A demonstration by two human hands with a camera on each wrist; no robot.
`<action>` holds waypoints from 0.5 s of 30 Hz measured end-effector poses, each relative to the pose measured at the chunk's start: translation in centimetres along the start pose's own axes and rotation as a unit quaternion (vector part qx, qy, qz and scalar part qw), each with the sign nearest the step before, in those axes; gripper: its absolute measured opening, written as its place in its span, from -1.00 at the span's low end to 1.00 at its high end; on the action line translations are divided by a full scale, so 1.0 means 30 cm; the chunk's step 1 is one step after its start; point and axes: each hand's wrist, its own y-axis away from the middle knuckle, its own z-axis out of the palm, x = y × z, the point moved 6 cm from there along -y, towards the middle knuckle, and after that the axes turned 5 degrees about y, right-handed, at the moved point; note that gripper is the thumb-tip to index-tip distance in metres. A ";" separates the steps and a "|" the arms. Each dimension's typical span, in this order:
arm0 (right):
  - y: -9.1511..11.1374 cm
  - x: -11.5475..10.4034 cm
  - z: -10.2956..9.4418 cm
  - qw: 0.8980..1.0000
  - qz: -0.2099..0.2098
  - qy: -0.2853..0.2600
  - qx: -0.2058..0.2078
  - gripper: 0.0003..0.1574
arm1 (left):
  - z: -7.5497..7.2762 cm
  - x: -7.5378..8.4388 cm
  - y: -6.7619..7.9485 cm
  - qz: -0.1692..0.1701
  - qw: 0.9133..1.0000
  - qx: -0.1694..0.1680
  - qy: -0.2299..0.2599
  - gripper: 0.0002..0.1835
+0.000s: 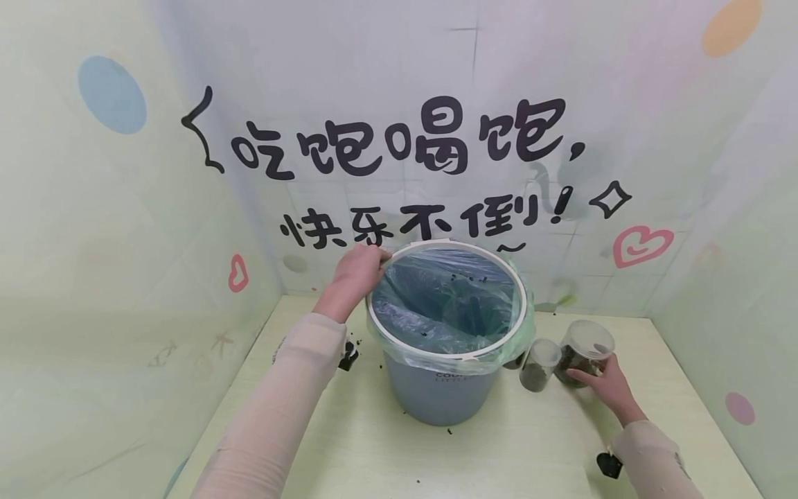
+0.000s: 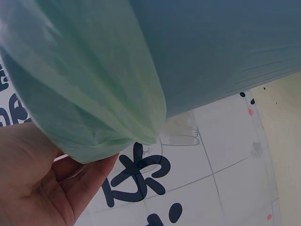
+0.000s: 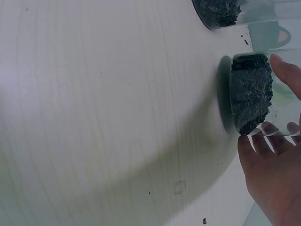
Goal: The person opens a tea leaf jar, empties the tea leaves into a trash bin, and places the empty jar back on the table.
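Note:
My left hand grips the far-left part of the white rim of a blue-grey trash bin. The bin stands upright on the table, lined with a translucent green trash bag folded over its rim. In the left wrist view, my fingers curl at the bag's lower edge. To the right of the bin, my right hand holds a wide clear jar around its side. Dark dried flakes fill its lower part. Fingers and thumb lie on opposite sides of the jar.
A smaller clear jar with dark flakes stands between the bin and the wide jar. Dark crumbs lie scattered on the pale table. Printed curtain-like walls enclose the table at the back and both sides.

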 end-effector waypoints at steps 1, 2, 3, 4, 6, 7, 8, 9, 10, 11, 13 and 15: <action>0.000 0.001 -0.002 1.000 0.001 0.000 0.000 0.25 | 0.000 0.000 0.000 0.000 1.000 0.000 -0.001 -0.64; 0.000 0.002 -0.003 1.000 0.000 0.000 0.001 0.25 | 0.000 0.000 -0.001 0.000 1.000 0.001 -0.002 -0.64; 0.001 0.003 -0.005 1.000 0.000 0.001 0.002 0.25 | 0.000 0.000 -0.001 0.000 1.000 0.001 -0.002 -0.64; 0.001 0.003 -0.007 1.000 0.001 0.002 0.002 0.25 | 0.000 0.000 -0.002 0.000 1.000 0.001 -0.002 -0.65; 0.003 0.003 -0.011 1.000 0.000 0.004 0.005 0.24 | 0.001 0.000 -0.004 0.000 1.000 0.001 -0.001 -0.65; 0.005 0.002 -0.012 1.000 0.001 0.005 0.006 0.24 | 0.001 0.000 -0.004 0.000 1.000 0.001 -0.001 -0.65; 0.006 0.001 -0.014 1.000 0.001 0.005 0.007 0.24 | 0.001 0.000 -0.003 0.000 1.000 0.001 0.000 -0.65; 0.008 0.000 -0.016 1.000 0.000 0.007 0.009 0.24 | 0.001 0.000 -0.004 0.000 1.000 0.001 0.001 -0.65; 0.010 -0.002 -0.018 1.000 -0.001 0.007 0.010 0.25 | 0.001 0.000 -0.004 0.001 1.000 0.001 0.001 -0.64; 0.011 -0.003 -0.020 1.000 -0.002 0.008 0.011 0.25 | 0.002 -0.001 -0.003 0.001 1.000 0.001 0.001 -0.64; 0.014 -0.005 -0.023 1.000 -0.002 0.007 0.011 0.26 | 0.002 -0.001 -0.004 0.001 1.000 0.001 -0.001 -0.64; 0.015 -0.007 -0.027 1.000 -0.002 0.008 0.010 0.27 | 0.002 -0.001 -0.005 0.002 1.000 0.002 -0.004 -0.65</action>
